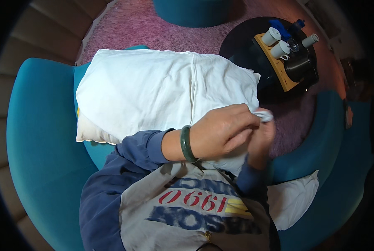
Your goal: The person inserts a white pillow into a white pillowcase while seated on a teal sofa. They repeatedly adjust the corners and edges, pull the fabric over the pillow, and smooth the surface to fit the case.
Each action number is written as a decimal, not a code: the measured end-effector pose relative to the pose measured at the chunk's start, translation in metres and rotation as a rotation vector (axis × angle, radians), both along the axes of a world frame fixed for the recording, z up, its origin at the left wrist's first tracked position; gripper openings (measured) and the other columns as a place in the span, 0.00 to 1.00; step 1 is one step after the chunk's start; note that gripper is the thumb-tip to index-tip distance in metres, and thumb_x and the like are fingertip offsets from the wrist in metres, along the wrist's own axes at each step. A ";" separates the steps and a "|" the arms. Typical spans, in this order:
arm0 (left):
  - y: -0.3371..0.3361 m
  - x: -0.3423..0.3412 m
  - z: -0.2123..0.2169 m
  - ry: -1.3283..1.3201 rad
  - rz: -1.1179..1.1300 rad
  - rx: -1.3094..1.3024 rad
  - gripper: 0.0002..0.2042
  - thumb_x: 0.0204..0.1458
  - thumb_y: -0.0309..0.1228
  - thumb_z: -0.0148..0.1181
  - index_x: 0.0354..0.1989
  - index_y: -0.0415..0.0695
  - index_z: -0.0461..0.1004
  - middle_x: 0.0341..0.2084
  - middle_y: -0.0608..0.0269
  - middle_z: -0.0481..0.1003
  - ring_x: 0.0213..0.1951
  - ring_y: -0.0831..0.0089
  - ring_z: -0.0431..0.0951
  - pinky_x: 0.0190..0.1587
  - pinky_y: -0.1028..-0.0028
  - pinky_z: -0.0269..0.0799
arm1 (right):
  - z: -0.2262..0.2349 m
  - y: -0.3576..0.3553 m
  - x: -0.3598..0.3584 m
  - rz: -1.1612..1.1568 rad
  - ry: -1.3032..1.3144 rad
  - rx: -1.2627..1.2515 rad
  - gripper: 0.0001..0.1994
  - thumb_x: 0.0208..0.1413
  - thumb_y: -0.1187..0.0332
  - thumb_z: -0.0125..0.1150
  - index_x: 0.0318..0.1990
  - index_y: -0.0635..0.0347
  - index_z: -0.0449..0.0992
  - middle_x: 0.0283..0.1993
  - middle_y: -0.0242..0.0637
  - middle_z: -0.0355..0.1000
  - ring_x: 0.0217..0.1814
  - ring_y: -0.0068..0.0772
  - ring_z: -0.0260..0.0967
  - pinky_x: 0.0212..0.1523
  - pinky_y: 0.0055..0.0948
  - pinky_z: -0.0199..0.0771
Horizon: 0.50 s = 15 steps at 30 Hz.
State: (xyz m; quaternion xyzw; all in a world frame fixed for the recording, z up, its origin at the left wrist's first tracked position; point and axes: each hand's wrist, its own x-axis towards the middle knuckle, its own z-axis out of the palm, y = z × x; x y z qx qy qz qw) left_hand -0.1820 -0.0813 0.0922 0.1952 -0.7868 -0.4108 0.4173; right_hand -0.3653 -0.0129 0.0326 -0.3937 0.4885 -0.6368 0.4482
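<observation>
Over a teal armchair (40, 138), we work a white pillowcase (161, 88) along its pillow (90, 133), which lies across the seat with one bare cream corner showing at the lower left. Our left hand (220, 131), a dark green bangle (187, 143) at the wrist, reaches across the body with its fingers curled and closed over the near right corner of the cloth. Our right hand (263, 136) sits just behind it, blurred, seemingly pinching a small twisted tip of white fabric (263, 114); how tightly its fingers close we cannot tell. Both forearms rise from the lower edge in navy sleeves and meet at that corner, wrists bent inward, hands touching. The step, as we judge it, goes best if both hands keep hold of the same corner, draw the cloth taut along the seam and seat the filling squarely before smoothing toward the far end, so that no slack bunches up. A second white pillow (293, 201) rests at the lower right; a dark round surface (241, 37) beyond carries a wooden tray (275, 62) with white cups (275, 42) and a black kettle (300, 67).
</observation>
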 end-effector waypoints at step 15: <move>0.039 0.146 -0.075 -0.927 0.645 -0.259 0.28 0.45 0.25 0.64 0.59 0.48 0.68 0.59 0.56 0.67 0.62 0.55 0.65 0.61 0.51 0.60 | -0.002 0.109 -0.165 -0.601 0.132 0.005 0.22 0.71 0.72 0.44 0.69 0.67 0.58 0.65 0.56 0.65 0.60 0.42 0.70 0.65 0.44 0.68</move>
